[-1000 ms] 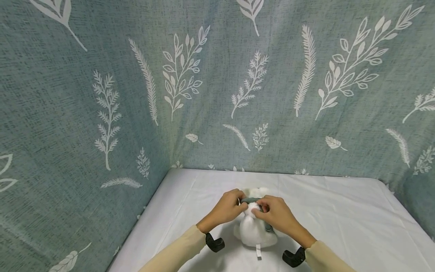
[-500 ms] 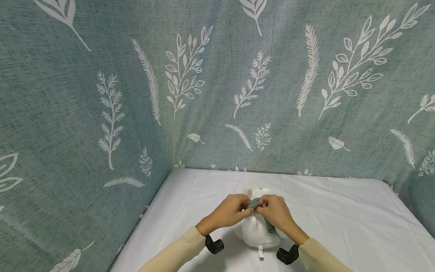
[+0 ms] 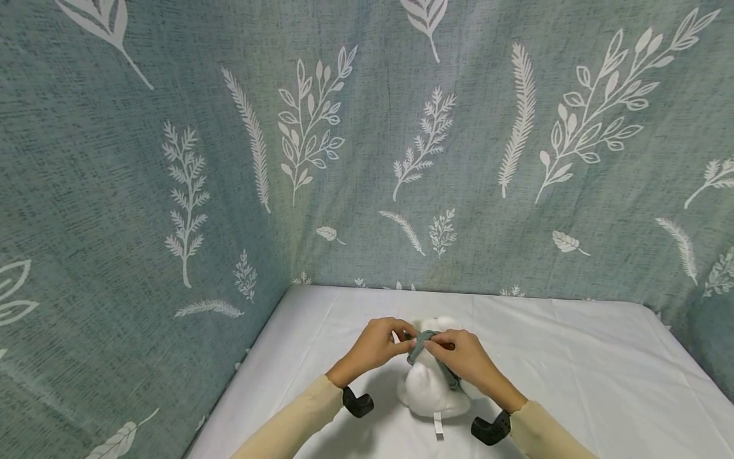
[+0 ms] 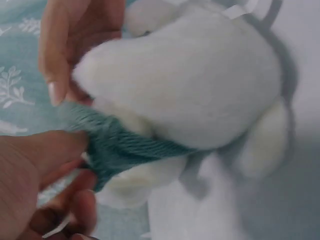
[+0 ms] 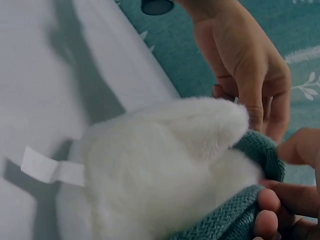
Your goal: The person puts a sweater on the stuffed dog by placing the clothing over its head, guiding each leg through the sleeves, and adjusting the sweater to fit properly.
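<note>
A white plush toy [image 3: 430, 392] sits on the white-covered table with a small white tag [image 5: 52, 167] at its base. A green knitted scarf [image 3: 423, 341] is round its neck, with a strip running down its right side. My left hand [image 3: 378, 344] is at the neck's left, thumb and fingers pinching the scarf [image 4: 115, 145]. Across from it, my right hand [image 3: 467, 360] pinches the scarf [image 5: 235, 215] between thumb and curled fingers. The scarf crosses over itself between the two hands. The toy's far side is partly hidden.
The white table cover [image 3: 573, 376] spreads on both sides of the toy. Green leaf-patterned cloth [image 3: 344, 159] hangs behind and at the sides. Black devices [image 3: 358, 403] are strapped on both wrists.
Half a second ago my hands were close together over the scarf. My left hand has since moved left and slightly up. A scarf end now hangs down left of the neck.
</note>
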Demonstrator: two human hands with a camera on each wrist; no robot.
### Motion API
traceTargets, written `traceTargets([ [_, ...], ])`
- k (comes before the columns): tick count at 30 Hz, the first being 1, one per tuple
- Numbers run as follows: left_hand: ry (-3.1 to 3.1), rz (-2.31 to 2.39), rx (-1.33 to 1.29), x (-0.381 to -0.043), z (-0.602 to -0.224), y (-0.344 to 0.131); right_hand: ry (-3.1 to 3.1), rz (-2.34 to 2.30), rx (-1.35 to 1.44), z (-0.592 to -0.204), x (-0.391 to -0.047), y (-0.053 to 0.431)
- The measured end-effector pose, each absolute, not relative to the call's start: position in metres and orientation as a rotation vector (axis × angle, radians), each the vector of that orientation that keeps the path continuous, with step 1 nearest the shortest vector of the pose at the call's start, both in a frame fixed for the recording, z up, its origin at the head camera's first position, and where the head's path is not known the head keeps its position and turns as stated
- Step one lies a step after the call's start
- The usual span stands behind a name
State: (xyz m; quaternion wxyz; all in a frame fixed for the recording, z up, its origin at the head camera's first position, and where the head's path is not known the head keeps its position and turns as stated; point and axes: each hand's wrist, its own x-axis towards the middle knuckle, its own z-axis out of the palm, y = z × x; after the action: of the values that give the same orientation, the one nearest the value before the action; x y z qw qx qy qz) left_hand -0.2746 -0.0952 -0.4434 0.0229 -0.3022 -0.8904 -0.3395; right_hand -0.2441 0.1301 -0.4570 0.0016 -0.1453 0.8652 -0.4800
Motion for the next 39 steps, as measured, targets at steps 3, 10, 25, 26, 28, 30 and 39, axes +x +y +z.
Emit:
traceTargets([
  [3,-2.832,-1.045,-0.923,-0.280,-0.441,-0.096,2.720,-1.499,-0.437,-0.457,-0.245,0.126],
  [10,-2.929,-1.039,-1.051,-0.282,-0.440,-0.095,2.749,-1.520,-0.527,-0.460,-0.244,0.120],
  [25,-2.967,-1.099,-1.174,-0.288,-0.431,-0.103,2.753,-1.477,-0.437,-0.459,-0.243,0.115],
  [26,-2.958,-1.090,-1.187,-0.288,-0.431,-0.103,2.752,-1.470,-0.444,-0.459,-0.244,0.115],
  [28,-2.937,-1.054,-1.215,-0.289,-0.430,-0.104,2.758,-1.464,-0.456,-0.459,-0.244,0.114],
  [30,-2.919,-1.004,-1.250,-0.290,-0.429,-0.104,2.762,-1.465,-0.454,-0.460,-0.244,0.113],
  [39,-2.923,-0.929,-1.360,-0.292,-0.429,-0.104,2.707,-1.542,-0.431,-0.463,-0.244,0.112],
])
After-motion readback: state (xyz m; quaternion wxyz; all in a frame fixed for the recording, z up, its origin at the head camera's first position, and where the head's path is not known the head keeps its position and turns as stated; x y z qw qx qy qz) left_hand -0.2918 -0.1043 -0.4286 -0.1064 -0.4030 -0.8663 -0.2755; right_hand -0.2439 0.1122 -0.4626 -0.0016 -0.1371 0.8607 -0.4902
